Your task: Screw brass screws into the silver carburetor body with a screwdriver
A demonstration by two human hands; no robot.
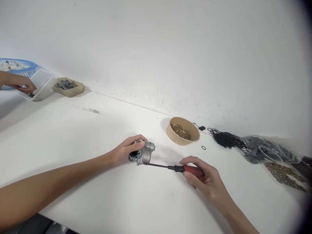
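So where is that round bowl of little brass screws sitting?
In the head view, the bowl sits on the white table by the wall, right of centre, beyond the screwdriver, left of the black rings.

A metal part (142, 152) is lying mid-table (73, 136), with a screwdriver (175, 168) lying to its right, tip touching it. A bowl (183, 131) of screws is sitting behind, near the table's back edge; a box (42, 84) is standing toward the far left corner.

Bright even light, dark warped right edge
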